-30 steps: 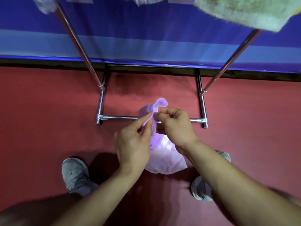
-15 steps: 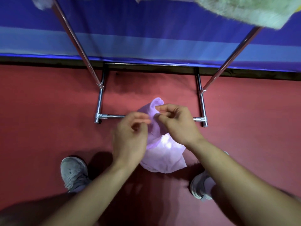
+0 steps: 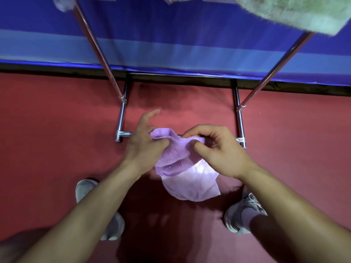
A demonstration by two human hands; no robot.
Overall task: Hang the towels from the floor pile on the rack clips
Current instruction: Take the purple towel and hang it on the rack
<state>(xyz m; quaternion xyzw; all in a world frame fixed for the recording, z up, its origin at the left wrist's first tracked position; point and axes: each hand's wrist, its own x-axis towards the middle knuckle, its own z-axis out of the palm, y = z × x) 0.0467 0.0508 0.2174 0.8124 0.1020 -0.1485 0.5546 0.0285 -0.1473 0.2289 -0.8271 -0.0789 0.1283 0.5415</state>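
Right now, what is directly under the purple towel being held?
Under the purple towel, held by the left hand and right hand, red floor and the rack's front base bar show; the bar's middle is covered.

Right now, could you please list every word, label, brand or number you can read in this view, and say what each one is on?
No readable text anywhere in this view.
Purple towel, held in the left hand and right hand: no tag or print showing.
Green towel: plain.
Blue backdrop: plain bands, no lettering.
Grey shoes: any branding too blurred to read.
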